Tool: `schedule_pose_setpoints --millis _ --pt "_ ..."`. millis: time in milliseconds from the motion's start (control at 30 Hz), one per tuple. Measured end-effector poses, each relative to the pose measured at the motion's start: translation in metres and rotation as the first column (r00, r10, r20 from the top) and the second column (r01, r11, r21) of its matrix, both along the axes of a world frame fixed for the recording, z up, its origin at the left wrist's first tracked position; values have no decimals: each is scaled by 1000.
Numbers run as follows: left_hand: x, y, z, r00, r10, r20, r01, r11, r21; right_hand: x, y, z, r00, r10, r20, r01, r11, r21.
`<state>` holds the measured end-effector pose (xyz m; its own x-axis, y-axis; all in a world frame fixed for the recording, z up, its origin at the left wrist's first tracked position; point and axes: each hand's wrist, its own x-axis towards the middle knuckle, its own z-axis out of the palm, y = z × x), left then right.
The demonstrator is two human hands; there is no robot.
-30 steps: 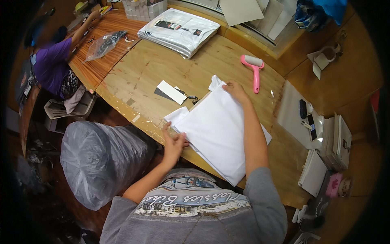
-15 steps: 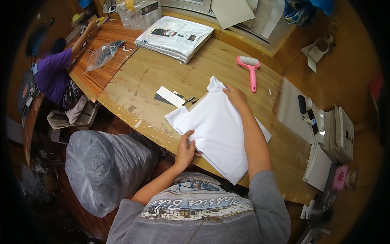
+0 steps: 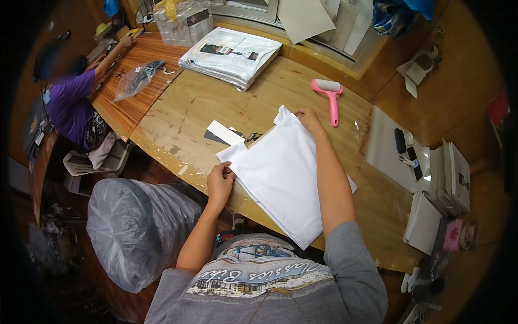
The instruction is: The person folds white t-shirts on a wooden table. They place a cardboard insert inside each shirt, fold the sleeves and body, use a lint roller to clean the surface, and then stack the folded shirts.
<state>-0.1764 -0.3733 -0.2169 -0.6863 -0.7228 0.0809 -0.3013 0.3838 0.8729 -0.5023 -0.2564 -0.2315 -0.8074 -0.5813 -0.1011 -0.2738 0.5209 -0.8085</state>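
A folded white garment (image 3: 283,175), likely a shirt, lies aslant on the wooden table, its near end reaching over the table's front edge. My left hand (image 3: 219,184) is closed on its left edge, fingertips pinching the cloth beside a small folded flap. At the far right corner my right hand (image 3: 310,120) grips the cloth, its fingers partly hidden. A narrow tan strip (image 3: 261,139) shows along the garment's far edge. White and black hang tags (image 3: 225,133) with a dark cord rest just beyond it.
A pink-handled lint roller (image 3: 333,102) lies beyond my right hand. Bagged white garments (image 3: 229,56) are stacked at the back. A large grey plastic bag (image 3: 140,227) stands left of me. Another person (image 3: 70,102) in purple works at the far left.
My left hand has slid away from me along the garment's left edge to its far left corner. My right hand has moved slightly outward to the far right corner.
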Motion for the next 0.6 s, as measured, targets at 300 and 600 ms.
schedule_pose_setpoints --millis 300,600 --pt "-5 -14 -14 997 -7 71 24 968 -249 3 -10 14 990 117 -81 -109 989 99" --pt "-9 -14 -3 988 11 154 -19 998 52 6 -13 12 966 77 -247 -20 974 224"
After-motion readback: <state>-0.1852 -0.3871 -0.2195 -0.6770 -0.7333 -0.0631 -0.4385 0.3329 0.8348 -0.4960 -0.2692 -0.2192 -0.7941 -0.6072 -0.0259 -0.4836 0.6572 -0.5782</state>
